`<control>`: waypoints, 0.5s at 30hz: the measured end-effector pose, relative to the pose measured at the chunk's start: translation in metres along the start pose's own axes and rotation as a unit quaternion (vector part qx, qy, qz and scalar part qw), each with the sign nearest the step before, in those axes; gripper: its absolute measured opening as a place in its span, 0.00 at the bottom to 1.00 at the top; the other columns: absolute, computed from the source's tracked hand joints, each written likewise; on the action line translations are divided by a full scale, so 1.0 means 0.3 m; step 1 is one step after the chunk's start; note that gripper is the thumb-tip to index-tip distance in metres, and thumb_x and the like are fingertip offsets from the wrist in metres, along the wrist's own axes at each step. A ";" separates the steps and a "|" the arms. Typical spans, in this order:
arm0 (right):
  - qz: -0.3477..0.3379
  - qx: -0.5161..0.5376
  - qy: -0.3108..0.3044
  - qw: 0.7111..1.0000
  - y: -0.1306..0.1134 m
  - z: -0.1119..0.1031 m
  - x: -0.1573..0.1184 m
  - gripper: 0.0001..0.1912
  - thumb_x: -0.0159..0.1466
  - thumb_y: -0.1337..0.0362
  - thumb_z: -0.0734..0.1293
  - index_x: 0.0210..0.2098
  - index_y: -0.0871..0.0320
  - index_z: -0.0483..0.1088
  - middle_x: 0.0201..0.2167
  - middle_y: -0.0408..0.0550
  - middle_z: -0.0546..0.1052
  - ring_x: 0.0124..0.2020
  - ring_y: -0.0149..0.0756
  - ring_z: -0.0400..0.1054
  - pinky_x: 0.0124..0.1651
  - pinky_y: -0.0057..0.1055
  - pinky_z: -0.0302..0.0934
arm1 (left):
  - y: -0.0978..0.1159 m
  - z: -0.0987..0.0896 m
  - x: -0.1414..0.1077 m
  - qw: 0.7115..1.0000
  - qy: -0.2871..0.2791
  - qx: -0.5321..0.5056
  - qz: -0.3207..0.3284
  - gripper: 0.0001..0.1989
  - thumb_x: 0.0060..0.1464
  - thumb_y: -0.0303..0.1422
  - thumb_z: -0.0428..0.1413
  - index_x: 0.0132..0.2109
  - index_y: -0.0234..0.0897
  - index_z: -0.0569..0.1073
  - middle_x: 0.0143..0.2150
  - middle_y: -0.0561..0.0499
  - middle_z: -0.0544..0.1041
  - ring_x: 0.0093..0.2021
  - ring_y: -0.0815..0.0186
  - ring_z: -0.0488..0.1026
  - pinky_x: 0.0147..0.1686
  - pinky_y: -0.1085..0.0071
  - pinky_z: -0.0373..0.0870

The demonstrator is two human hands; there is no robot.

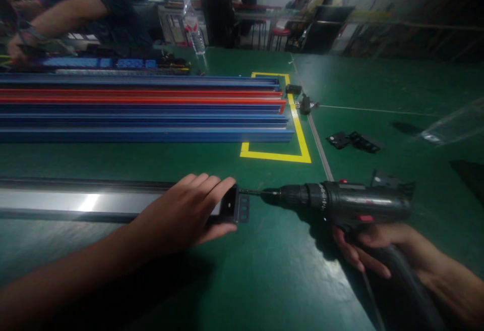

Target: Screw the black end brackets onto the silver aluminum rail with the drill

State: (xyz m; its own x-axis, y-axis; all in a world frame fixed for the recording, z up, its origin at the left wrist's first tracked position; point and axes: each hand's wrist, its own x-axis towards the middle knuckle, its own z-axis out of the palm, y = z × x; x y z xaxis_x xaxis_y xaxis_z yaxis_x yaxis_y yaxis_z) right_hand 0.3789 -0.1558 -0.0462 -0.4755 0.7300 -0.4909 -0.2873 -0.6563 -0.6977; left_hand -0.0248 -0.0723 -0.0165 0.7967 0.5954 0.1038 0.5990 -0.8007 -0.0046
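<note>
A long metal profile (94, 202) with a shiny silver face and dark edges lies along the left of the green table. My left hand (185, 207) is wrapped over its right end, fingers on the far edge and thumb on the near one. A black end bracket (244, 207) with several holes sits at that end. In my right hand (381, 250) is a black cordless drill (363, 202), gripped by its handle and pointing left. Its long bit (257, 192) reaches the far corner of the bracket; whether it sits in a screw cannot be made out.
Blue and red profiles (151, 134) lie side by side beyond, near a yellow tape outline (276, 157). Small black brackets (355, 141) rest to the right. A water bottle (193, 28) stands at the back. Another person's arm (71, 13) works at the far left.
</note>
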 end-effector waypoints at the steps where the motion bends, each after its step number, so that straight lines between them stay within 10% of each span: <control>1: -0.001 0.000 0.000 1.000 0.000 0.000 -0.001 0.15 0.57 0.60 0.72 0.39 0.64 0.83 0.24 0.50 0.81 0.17 0.27 0.66 0.32 0.30 0.67 | -0.001 0.000 0.000 1.000 -0.001 -0.001 -0.001 0.35 0.66 0.52 0.53 0.67 0.29 0.61 0.54 0.37 0.77 0.48 0.52 0.75 0.48 0.55 0.73; 15: -0.002 0.000 0.004 1.000 0.000 0.003 -0.005 0.14 0.56 0.61 0.73 0.38 0.62 0.84 0.24 0.49 0.81 0.17 0.27 0.66 0.31 0.29 0.68 | -0.002 0.002 0.003 1.000 -0.002 -0.011 -0.006 0.36 0.66 0.53 0.53 0.68 0.29 0.63 0.55 0.36 0.77 0.48 0.52 0.75 0.48 0.55 0.73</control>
State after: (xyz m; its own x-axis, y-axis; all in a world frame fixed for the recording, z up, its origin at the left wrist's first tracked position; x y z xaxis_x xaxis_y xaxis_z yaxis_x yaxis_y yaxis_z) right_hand 0.3789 -0.1571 -0.0451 -0.4682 0.7338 -0.4922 -0.2887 -0.6535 -0.6997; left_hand -0.0243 -0.0712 -0.0169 0.7900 0.6049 0.1000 0.6063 -0.7950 0.0189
